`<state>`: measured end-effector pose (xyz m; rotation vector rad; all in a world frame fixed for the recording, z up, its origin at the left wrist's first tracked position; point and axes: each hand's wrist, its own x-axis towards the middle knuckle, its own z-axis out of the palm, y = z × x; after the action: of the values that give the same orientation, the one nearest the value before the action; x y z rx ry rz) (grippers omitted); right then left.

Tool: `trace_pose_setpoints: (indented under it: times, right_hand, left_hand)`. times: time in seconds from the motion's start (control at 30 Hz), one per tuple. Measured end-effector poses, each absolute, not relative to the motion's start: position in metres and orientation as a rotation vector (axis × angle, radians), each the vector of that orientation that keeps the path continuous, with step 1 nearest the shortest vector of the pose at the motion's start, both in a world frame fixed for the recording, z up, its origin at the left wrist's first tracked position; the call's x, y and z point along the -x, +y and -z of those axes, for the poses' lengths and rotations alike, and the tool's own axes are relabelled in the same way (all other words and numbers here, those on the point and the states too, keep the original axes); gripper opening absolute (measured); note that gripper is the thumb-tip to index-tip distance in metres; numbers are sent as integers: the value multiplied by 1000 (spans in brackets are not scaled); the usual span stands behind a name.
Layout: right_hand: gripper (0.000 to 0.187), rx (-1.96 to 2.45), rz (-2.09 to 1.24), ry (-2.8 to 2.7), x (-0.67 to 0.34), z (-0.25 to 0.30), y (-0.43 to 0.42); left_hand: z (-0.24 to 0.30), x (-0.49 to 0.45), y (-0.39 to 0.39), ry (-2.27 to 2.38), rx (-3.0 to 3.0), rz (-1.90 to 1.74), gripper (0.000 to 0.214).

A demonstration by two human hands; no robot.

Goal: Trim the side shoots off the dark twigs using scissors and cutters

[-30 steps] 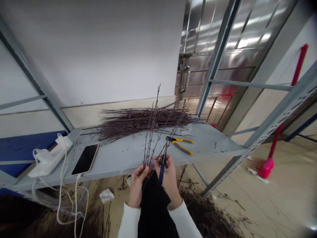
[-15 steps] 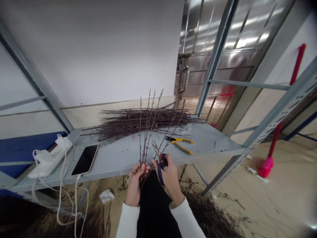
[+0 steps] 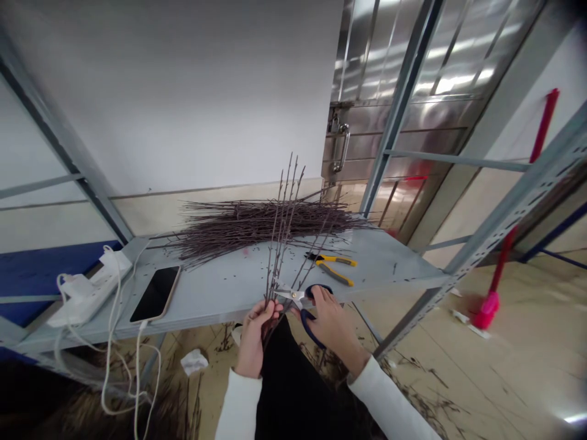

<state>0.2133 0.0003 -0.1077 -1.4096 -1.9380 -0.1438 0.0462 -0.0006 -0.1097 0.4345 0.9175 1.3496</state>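
Note:
My left hand [image 3: 257, 324] is closed round the lower part of several thin brown twigs [image 3: 281, 235], which stand up and fan out above it. In my right hand [image 3: 332, 321] is a pair of scissors [image 3: 295, 295] with dark blue handles. Its blades are apart and point left, reaching the twigs just above my left fingers. Behind the hands, a long heap of dark twigs [image 3: 247, 223] lies across the grey shelf [image 3: 220, 293]. Yellow and grey cutting pliers [image 3: 332, 266] rest on the shelf to the right of the held twigs.
On the shelf's left lie a phone [image 3: 156, 294] and a white power strip [image 3: 92, 290] with hanging cables [image 3: 110, 366]. Grey metal posts [image 3: 394, 110] frame the shelf. Cut twigs and a crumpled white paper [image 3: 194, 362] lie on the floor. A red-handled broom [image 3: 487, 310] stands at right.
The scissors have turned from pointing upward to pointing left, and their blades now reach the twigs. My right hand has moved slightly right; the held twigs lean more to the right.

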Motion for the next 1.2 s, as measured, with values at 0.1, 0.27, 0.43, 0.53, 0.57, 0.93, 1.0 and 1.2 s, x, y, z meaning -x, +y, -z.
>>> trace_pose_setpoints:
  times: [0.1, 0.27, 0.43, 0.53, 0.57, 0.93, 1.0, 1.2]
  right_hand:
    - [18, 1425, 225, -1972, -221, 104, 4]
    - [18, 1393, 289, -2049, -239, 99, 14]
    - [14, 1327, 394, -2101, -256, 95, 23]
    - [13, 1293, 457, -2121, -263, 91, 25]
    - [14, 1286, 474, -2121, -264, 90, 25]
    - [32, 1448, 440, -1887, -261, 96, 19]
    - [39, 1520, 343, -1808, -264, 97, 16]
    - [55, 1713, 23, -1541, -291, 86, 13]
  left_hand:
    - [107, -45, -2, 911, -451, -1328, 19]
    - [101, -43, -3, 892, -467, -1286, 22]
    - [95, -44, -5, 894, -476, -1253, 24]
    - [92, -45, -6, 889, -484, -1253, 25]
    - [91, -45, -6, 887, -486, -1251, 25]
    - [88, -41, -7, 894, -477, -1279, 22]
    - [88, -41, -6, 912, -471, -1304, 20]
    - [89, -35, -4, 974, -477, -1385, 17]
